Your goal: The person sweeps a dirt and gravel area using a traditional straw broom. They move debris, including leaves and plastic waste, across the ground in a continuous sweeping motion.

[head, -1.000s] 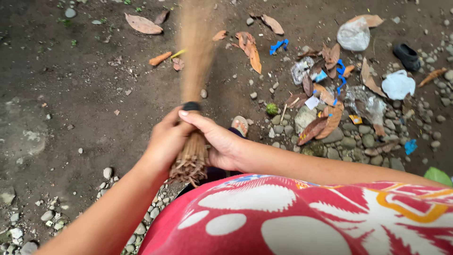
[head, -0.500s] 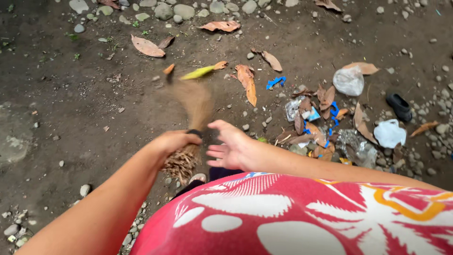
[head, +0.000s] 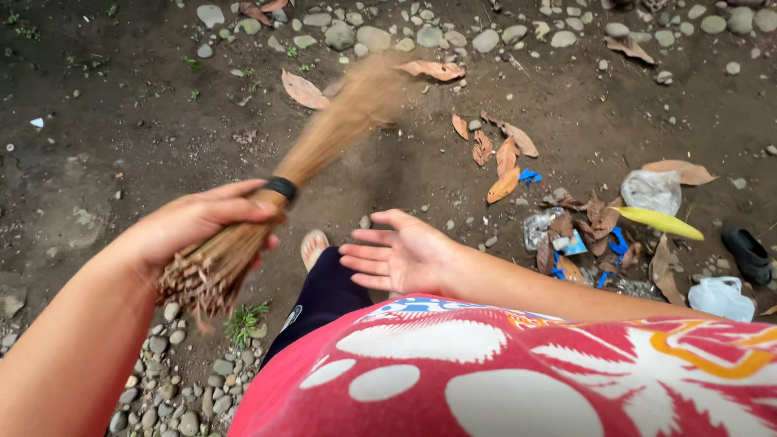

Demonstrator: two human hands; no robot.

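While the stick broom point(head: 267, 210) angles up and away toward the top of the view, the left hand point(head: 190, 222) is wrapped around its bound handle end, just below the black band point(head: 281, 188) that ties the sticks together. Grip looks low on the bundle, likely so the long bristles can swing freely; the bristle end point(head: 364, 97) is motion-blurred over the dark dirt ground point(head: 146, 121), near a dry brown leaf point(head: 303, 89). The cut stubs of the sticks poke out behind the left hand, over a strip of small pebbles point(head: 162, 388).

The right hand point(head: 401, 255) holds nothing: palm up, fingers spread wide, apart from the broom and close in front of the red patterned shirt point(head: 502, 372). A sandalled foot point(head: 313, 245) shows between the two hands.

To the right lies a litter pile point(head: 591, 235): dry leaves, clear wrappers, blue scraps, a yellow leaf point(head: 660, 221) on top. Beside it, a crumpled plastic bag point(head: 651, 190), another white bag point(head: 720, 298) and a black sandal point(head: 749, 252). More orange-brown leaves point(head: 506, 162) lie scattered between the bristles and the pile. Grey stones point(head: 421, 36) line the top edge.
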